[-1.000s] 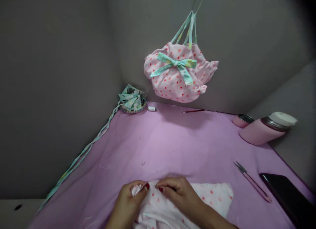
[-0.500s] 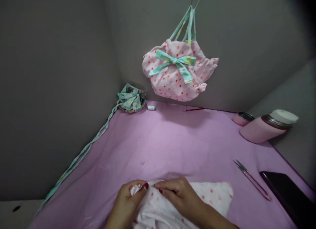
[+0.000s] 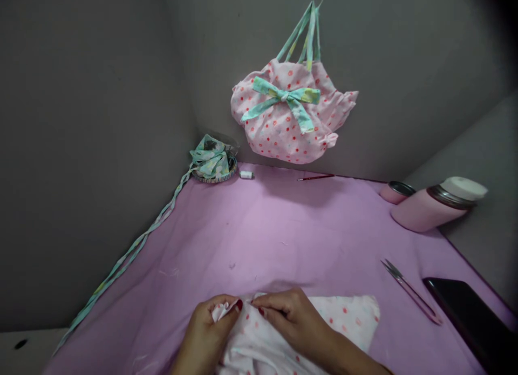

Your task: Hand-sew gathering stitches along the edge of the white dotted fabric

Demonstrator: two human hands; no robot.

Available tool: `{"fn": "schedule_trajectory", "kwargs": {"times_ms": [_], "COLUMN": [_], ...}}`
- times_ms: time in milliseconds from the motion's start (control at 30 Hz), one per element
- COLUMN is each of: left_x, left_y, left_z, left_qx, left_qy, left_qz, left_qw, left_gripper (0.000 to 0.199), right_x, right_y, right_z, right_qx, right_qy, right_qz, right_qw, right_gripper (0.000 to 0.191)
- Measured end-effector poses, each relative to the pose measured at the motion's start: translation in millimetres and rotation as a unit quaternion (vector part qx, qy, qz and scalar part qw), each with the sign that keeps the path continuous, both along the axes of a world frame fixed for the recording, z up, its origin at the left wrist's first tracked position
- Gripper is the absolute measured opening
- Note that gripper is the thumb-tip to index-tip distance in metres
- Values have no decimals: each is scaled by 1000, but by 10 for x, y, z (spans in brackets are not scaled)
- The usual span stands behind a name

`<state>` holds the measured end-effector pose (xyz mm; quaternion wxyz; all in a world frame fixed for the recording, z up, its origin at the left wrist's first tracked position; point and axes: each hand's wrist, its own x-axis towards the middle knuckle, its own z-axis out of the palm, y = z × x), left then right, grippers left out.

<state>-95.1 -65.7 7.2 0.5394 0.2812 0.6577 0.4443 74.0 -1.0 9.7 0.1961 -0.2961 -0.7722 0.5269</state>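
A white cloth with red and pale dots [image 3: 348, 318] lies at the front of the table, gathered towards my hands. My left hand [image 3: 212, 329] is closed on the cloth's upper left edge, with a fold pinched between thumb and fingers. Just to its right, my right hand [image 3: 293, 318] pinches at the same edge, thumb and forefinger together. Whether a needle or thread sits between those fingertips is too small to make out.
Pink thread snips [image 3: 413, 293] and a black phone [image 3: 469, 315] lie at right. Behind stand a pink bottle [image 3: 431, 208] and small pink cup [image 3: 396, 191]. A white thread spool [image 3: 246, 175], basket [image 3: 214, 178] and red pen-like stick [image 3: 315, 177] sit along the back, below a hanging dotted bag [image 3: 279, 132].
The whole view has shifted very slightly. Both hands keep their grip on the cloth, in almost the same place.
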Motion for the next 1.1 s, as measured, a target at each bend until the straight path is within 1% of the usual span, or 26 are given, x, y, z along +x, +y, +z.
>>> {"fn": "schedule_trajectory", "kwargs": {"times_ms": [167,300,433,500,600,667,733,833,933,1100], "left_x": [5,-10,5,17,24,21,16,8,5,7], "left_y": [-23,-49,-83,-92,-78,-53,-27,-1,8,9], "left_z": [-18,-33,2,20,22,7,-8,-15,-3,11], "left_qx": [39,46,67,78,57,31,23,28,17,11], "left_qy": [74,120,158,166,123,78,50,32,21,7], "left_qz": [-12,-40,-73,-73,-39,-7,14,19,21,23], "left_qw": [996,991,983,980,990,996,998,999,999,1000], "left_gripper": [13,13,14,14,12,17,19,21,24,22], "right_x": [-4,-3,-3,-1,5,7,6,-2,-7,2], "right_y": [-4,-21,-30,-31,-29,-26,-19,-8,-5,-12], "right_z": [-13,-22,-26,-30,-41,-47,-49,-45,-43,-44], "right_qx": [20,39,45,41,32,29,27,26,19,16], "right_qy": [-18,-28,-37,-34,-30,-27,-20,-6,5,-3], "right_qz": [1,-2,-6,-10,-19,-23,-24,-22,-23,-20], "right_qw": [1000,999,998,999,999,999,999,999,1000,1000], "right_gripper": [34,33,32,32,32,31,30,29,28,28]}}
